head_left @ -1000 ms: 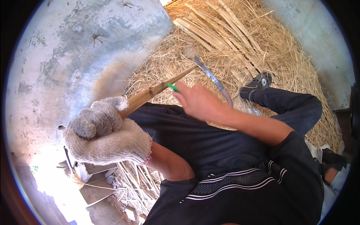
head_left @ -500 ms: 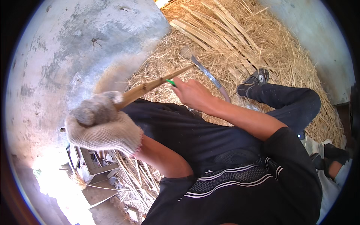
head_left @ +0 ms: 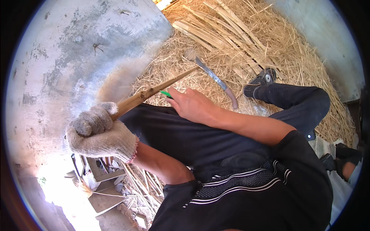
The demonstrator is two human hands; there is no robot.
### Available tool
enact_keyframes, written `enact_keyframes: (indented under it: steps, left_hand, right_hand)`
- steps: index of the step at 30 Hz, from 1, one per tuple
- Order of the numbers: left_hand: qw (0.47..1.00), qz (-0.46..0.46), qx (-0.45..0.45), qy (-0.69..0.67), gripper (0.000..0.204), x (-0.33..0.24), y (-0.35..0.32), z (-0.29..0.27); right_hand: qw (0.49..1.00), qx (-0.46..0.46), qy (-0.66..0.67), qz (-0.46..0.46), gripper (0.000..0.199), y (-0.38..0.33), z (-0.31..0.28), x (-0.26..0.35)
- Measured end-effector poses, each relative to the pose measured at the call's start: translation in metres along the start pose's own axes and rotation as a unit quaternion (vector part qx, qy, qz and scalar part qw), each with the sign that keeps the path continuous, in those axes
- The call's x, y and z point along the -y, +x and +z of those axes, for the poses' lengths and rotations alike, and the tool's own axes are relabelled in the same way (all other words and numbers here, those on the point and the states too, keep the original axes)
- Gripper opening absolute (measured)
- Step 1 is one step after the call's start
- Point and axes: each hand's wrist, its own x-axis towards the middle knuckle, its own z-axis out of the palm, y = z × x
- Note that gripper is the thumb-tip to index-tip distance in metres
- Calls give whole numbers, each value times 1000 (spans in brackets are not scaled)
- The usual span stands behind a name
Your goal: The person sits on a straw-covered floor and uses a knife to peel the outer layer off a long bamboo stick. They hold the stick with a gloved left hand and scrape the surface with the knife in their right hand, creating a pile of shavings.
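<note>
Lying near stick (head_left: 135, 100), perhaps touching: long knife (head_left: 216, 78).

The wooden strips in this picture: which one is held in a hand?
The tapering strip with the dark knot, gripped by the gloved left hand. The pale strips near the top lie loose on straw, with no hand on them.

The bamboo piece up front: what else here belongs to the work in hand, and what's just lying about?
In the work:
- bamboo piece, in the gloved left hand
- small green object, kind unclear, in the bare right hand

Lying about, untouched by either hand:
- knife on the straw
- pale split strips, also there
</note>
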Motion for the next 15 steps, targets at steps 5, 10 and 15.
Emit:
enact_keyframes:
  steps: [5,10,15]
  left_hand:
    - [992,18,114,-43,30,2,1,-3]
    - [1000,10,-11,2,32,-4,3,5]
    - [999,21,38,-18,32,6,-3,14]
  right_hand:
    - [974,83,39,205,26,4,-2,-49]
    - [988,55,100,103,31,7,-12,1]
    - [972,76,1,221,32,-12,37,-110]
